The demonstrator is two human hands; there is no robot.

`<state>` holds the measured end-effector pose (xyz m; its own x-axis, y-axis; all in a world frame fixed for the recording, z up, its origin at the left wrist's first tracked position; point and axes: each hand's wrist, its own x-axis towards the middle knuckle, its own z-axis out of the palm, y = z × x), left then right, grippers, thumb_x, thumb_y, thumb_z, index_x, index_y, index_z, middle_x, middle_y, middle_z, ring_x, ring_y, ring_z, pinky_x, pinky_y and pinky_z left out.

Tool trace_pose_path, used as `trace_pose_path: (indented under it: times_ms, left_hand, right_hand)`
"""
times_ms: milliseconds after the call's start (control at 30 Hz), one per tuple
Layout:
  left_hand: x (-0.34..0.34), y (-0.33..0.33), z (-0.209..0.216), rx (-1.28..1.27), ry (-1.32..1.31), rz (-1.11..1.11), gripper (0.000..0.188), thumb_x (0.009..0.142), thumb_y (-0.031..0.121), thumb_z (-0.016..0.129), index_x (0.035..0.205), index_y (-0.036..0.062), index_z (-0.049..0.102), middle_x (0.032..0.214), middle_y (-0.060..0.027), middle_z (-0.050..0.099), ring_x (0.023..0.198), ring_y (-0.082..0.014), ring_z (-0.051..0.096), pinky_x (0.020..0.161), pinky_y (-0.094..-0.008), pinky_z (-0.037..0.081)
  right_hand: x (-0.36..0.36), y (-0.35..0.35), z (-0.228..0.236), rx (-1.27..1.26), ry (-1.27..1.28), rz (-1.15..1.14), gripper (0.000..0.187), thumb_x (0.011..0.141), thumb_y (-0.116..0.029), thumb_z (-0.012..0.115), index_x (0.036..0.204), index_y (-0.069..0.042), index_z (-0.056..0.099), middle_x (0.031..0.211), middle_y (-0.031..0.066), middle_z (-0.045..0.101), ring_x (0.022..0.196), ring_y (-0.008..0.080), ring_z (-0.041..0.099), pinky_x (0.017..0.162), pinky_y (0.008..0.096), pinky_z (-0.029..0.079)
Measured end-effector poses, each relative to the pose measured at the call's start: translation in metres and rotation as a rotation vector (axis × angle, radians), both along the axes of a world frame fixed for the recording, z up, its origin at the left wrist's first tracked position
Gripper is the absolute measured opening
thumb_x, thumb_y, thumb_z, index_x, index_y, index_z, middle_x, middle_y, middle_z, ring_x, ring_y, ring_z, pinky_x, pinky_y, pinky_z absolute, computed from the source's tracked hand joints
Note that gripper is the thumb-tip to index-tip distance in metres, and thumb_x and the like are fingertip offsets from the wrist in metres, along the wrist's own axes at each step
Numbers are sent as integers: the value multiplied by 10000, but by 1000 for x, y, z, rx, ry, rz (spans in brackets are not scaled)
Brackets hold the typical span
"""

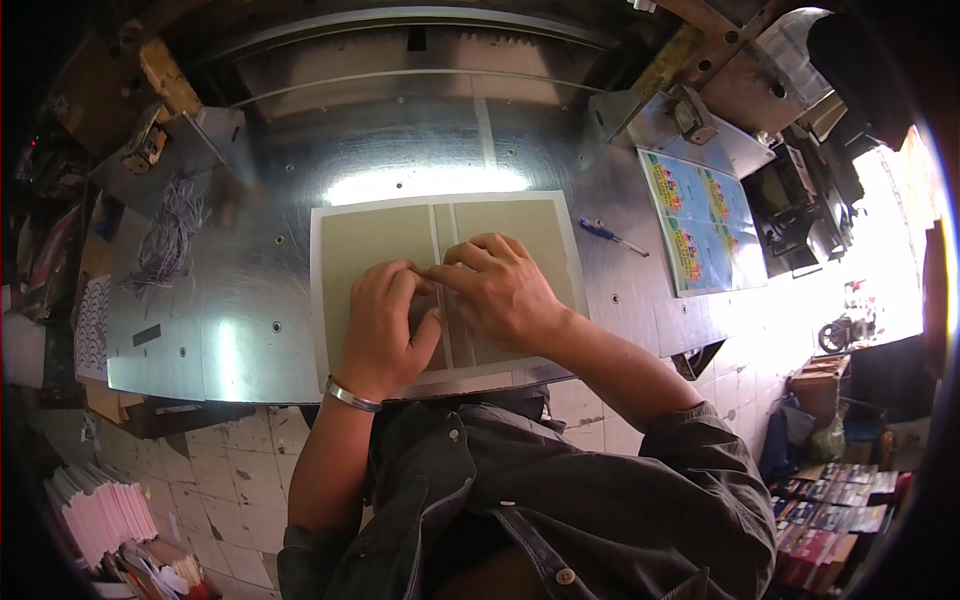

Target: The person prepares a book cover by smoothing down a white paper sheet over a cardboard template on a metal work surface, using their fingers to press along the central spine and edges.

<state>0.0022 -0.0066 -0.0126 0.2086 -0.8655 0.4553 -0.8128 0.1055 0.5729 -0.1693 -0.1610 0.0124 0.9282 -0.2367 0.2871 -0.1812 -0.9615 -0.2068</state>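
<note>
Both hands [385, 325] [500, 290] flat on board sheet [375, 240]

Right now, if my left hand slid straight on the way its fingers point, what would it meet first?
Probably the right hand: the left hand points up and right across the grey boards, and their fingertips already look to touch at the narrow middle strip.

Print or bookbinding workshop. Big steel machine bed [250, 330] with bolt holes and a back guide fills the view. Grey boards on a white sheet [380, 250] lie at its near edge. Printed colour sheets [700, 220] sit on the side table at right, a blue pen [612, 236] beside them. Paper shreds [170, 240] toward the bed's left edge. Stacked pink booklets [100, 510] on the worn tile floor [230, 470], lower left; more printed stacks [835, 510] lower right.
</note>
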Motion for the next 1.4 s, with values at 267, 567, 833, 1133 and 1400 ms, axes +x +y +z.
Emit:
trace_pose_path:
  times_ms: [267, 567, 833, 1133, 1400]
  left_hand:
    - [2, 2, 7, -16, 175, -5, 344, 1011, 151, 682, 1321, 8, 645, 1283, -195, 694, 1201, -413, 655, 1062, -480, 503]
    - [11, 5, 9, -11, 579, -26, 327, 1005, 122, 710, 1306, -4, 679, 1240, -189, 735, 1184, -330, 702, 1014, -424, 546]
    - [55, 32, 19, -22, -29, 146, 365, 914, 65, 783, 1277, 47, 755, 1209, -142, 786, 1124, -357, 734, 1040, -467, 545]
    - [80, 90, 0, 65, -150, 277, 326, 964, 180, 821, 1267, 58, 823, 1168, -133, 764, 1195, -371, 684, 1049, -507, 524]
    - [63, 94, -11, 73, 88, 342, 255, 1040, 164, 789, 1287, 128, 844, 1298, -83, 710, 1204, -320, 658, 1007, -445, 524]
  right_hand:
    - [2, 7, 2, 61, -80, -26, 503, 937, -462, 833, 1326, -148, 774, 1302, 86, 711, 1327, 357, 613, 1201, 528, 441]
    - [3, 11, 3, 100, -61, -54, 550, 852, -460, 905, 1304, -176, 773, 1304, 90, 699, 1370, 353, 609, 1212, 549, 440]
    - [0, 11, 2, 84, -81, -52, 583, 838, -415, 925, 1341, -166, 770, 1303, 91, 689, 1388, 356, 587, 1212, 551, 446]
    - [2, 13, 1, 86, -58, -56, 594, 837, -391, 921, 1363, -159, 771, 1314, 98, 685, 1389, 370, 582, 1212, 567, 448]
    - [-2, 14, -1, 105, -74, -69, 586, 859, -435, 900, 1366, -177, 757, 1318, 91, 680, 1403, 357, 574, 1266, 596, 386]
